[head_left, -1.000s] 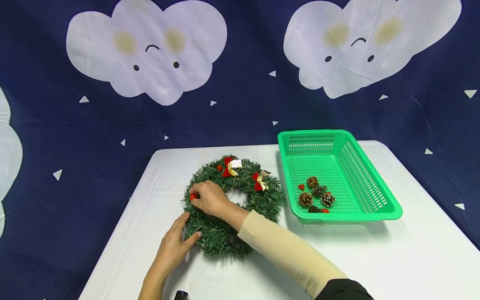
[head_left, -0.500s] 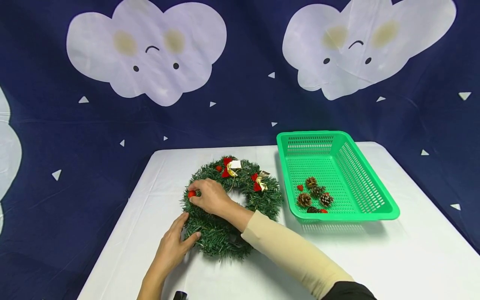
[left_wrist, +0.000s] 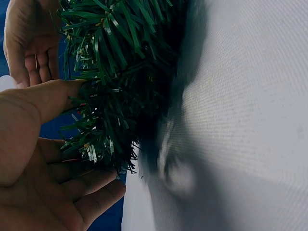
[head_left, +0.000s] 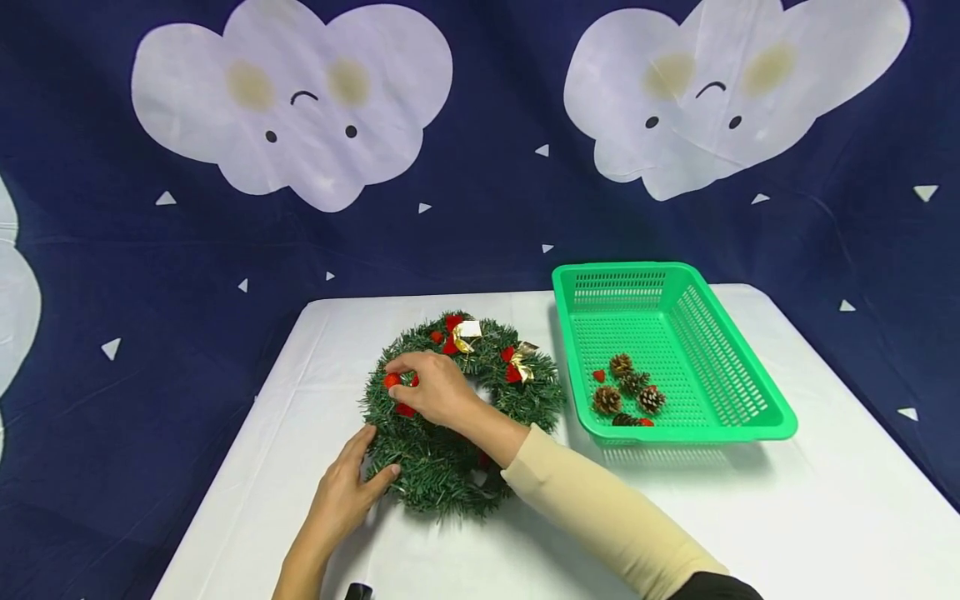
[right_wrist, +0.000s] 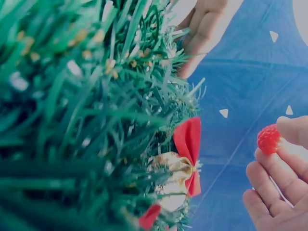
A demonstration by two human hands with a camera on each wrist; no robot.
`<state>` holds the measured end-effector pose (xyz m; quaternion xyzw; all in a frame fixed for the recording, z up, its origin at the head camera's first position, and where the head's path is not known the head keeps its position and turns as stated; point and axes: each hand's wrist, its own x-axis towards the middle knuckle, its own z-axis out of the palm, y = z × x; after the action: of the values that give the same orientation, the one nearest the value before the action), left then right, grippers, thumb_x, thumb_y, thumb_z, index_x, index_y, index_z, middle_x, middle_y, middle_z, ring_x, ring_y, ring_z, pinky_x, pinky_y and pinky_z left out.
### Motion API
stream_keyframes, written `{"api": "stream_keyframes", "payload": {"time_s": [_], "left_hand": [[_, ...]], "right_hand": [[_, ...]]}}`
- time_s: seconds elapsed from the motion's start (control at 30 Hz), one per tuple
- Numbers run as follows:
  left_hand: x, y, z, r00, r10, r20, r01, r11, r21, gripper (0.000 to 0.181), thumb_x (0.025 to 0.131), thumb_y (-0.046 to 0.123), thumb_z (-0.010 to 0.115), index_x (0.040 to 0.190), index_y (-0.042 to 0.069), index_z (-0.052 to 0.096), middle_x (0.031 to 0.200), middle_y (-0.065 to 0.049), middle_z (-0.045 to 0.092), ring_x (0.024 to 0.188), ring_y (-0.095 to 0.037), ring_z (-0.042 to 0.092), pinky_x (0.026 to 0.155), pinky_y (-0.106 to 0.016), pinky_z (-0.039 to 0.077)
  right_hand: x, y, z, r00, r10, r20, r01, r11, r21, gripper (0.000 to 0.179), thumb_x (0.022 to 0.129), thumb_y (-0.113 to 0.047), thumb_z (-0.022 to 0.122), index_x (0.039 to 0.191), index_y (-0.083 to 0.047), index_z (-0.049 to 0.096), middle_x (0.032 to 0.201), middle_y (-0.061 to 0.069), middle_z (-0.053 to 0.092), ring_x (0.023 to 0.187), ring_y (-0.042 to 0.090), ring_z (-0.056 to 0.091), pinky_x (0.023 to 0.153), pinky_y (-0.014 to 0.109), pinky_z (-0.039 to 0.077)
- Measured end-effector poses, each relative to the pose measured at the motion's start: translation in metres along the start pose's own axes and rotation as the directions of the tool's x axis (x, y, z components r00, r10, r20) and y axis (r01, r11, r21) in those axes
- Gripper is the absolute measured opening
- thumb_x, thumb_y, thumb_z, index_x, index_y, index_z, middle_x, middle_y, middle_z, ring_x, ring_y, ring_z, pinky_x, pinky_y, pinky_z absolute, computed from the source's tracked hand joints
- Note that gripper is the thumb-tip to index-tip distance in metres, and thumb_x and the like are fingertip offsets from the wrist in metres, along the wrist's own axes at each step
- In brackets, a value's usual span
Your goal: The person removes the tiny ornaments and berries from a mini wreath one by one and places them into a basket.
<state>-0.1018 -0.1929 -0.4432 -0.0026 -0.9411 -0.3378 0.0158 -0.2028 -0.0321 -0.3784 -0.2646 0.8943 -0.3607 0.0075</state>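
A green wreath (head_left: 442, 475) lies on the white table, decorated with red-and-gold bows (head_left: 517, 364) and a small red berry (head_left: 437, 337). My right hand (head_left: 442, 387) pinches a red raspberry ornament (right_wrist: 269, 139) between thumb and fingertips, above the wreath's left side. In the right wrist view the raspberry is apart from the foliage. Another red bow (head_left: 405, 410) peeks out below that hand. My left hand (head_left: 347, 487) rests against the front left edge of the wreath, thumb and fingers spread, with greenery between them in the left wrist view. My right forearm hides part of the ring.
A green basket (head_left: 757, 367) stands on the right of the table, holding several pinecones (head_left: 633, 383) and a few red ornaments (head_left: 598, 376). A small black object (head_left: 359, 592) lies at the front edge. A dark blue cloud-print cloth (head_left: 495, 150) hangs behind.
My right hand has shifted slightly right and up with the raspberry, first having been lower at the wreath's left side. A red bow beneath it has come into view. My left hand stays put.
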Motion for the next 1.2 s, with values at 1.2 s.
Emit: {"api": "stream_keyframes", "payload": {"time_s": [1.2], "left_hand": [[0.001,0.0,0.001,1.0,0.0,-0.005,0.0,1.0,0.001,0.074,0.088,0.031,0.065,0.146,0.001,0.03,0.153,-0.019,0.029,0.137,-0.044,0.032,0.108,-0.061,0.029]], "right_hand": [[-0.032,0.036,-0.047,0.982,0.108,-0.155,-0.058,0.952,0.299,0.035,0.085,-0.024,0.07,0.119,-0.019,0.064,0.117,-0.001,0.068,0.117,0.026,0.059,0.097,0.047,0.047]]}}
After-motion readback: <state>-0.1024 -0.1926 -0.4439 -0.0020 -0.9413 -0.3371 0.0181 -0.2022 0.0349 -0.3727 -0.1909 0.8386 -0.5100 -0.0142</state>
